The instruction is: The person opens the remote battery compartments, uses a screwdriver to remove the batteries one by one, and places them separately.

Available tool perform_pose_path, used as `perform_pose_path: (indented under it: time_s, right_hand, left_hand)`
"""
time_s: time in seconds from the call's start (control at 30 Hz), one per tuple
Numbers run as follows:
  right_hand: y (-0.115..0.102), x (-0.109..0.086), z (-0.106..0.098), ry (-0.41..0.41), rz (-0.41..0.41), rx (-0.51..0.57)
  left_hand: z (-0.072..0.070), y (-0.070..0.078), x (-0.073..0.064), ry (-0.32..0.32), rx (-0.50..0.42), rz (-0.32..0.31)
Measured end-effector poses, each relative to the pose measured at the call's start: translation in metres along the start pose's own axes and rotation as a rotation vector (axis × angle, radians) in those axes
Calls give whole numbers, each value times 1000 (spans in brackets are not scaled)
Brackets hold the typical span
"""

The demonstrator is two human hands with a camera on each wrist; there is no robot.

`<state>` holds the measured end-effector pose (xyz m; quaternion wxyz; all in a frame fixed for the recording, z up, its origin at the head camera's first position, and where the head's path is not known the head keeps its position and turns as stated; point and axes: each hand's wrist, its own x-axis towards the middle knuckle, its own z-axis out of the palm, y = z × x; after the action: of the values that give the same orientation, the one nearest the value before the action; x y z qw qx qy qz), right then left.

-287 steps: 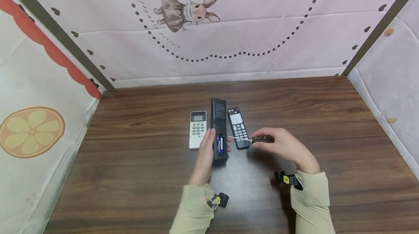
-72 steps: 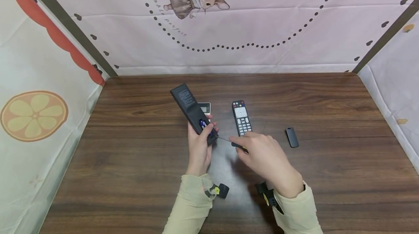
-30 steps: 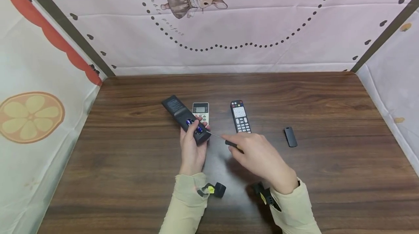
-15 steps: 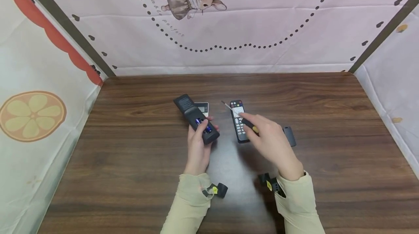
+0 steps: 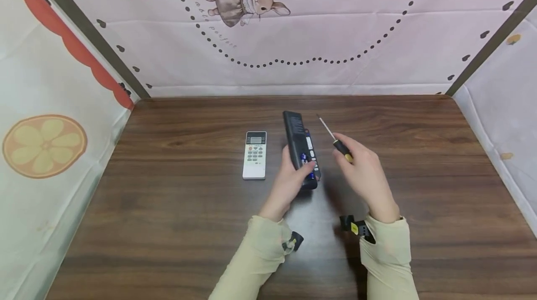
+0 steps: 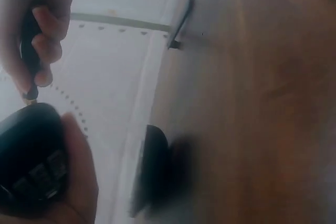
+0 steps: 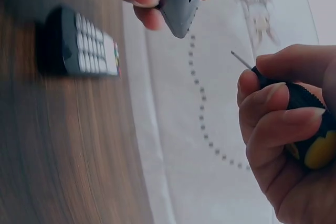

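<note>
My left hand (image 5: 286,179) grips a black remote control (image 5: 296,137), back side up, thumb lying across its uncovered battery compartment. Blue batteries (image 5: 304,157) show inside that compartment. A screwdriver (image 5: 341,148) with a black and yellow handle is in my right hand (image 5: 366,173), fingers curled round the handle and the shaft pointing up and away to the left. Its tip is apart from the held remote. Under that remote in the head view, a second dark remote with white buttons (image 7: 93,45) lies on the table, partly hidden.
A white remote with a small display (image 5: 254,156) lies on the wooden table (image 5: 176,206), left of the hands. In the left wrist view, a thin dark battery cover (image 6: 184,19) lies on the table; the right hand hides it in the head view. Printed cloth (image 5: 335,34) stands behind.
My left hand has carried the black remote right, from beside the white remote to over the second dark one. The screwdriver tip has left the remote's end and moved up and right.
</note>
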<state>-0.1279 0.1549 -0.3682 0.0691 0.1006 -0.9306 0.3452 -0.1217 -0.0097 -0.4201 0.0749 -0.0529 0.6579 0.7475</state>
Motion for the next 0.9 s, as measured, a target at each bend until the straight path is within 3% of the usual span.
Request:
perform_pose_path:
  time_s: [0.2, 0.3, 0.4, 0.63, 0.9]
  right_hand:
    - [21, 1, -17, -12, 130, -22]
    - [29, 2, -21, -16, 174, -20]
    - [34, 3, -22, -1, 188, -1]
    - [38, 5, -26, 10, 198, 46]
    - [45, -3, -28, -50, 272, 102]
  left_hand:
    - [26, 14, 13, -80, 571, 29]
    - [41, 17, 17, -132, 769, 49]
    - [55, 16, 21, -154, 894, 48]
    - [83, 12, 31, -122, 1131, 9]
    - [97, -1, 39, -107, 1231, -13]
